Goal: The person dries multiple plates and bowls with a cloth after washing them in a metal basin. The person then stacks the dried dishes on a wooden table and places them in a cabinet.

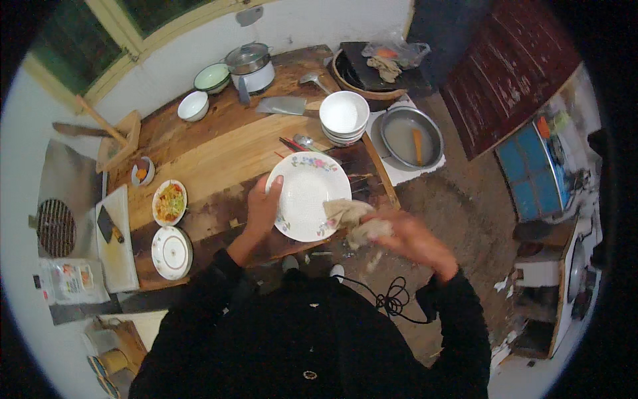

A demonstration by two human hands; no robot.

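Observation:
A white plate with a floral rim (311, 197) is tilted toward me above the front edge of the wooden table. My left hand (264, 202) grips its left rim, thumb on the inner face. In my right hand (411, 237), which is blurred, is a beige cloth (344, 212) whose end touches the plate's lower right rim. Just beyond the plate lie chopsticks (293, 144) and a metal spoon (303, 140), partly hidden by it. Behind its right side stands a stack of white bowls (344, 113).
On the wooden table (209, 154) are a cleaver (281, 105), an electric pot (251, 70), a dish of shredded food (170, 202) and an upturned stack of plates (172, 253). A metal basin (412, 137) holds cloudy water. A black cable (394, 299) lies coiled on the floor.

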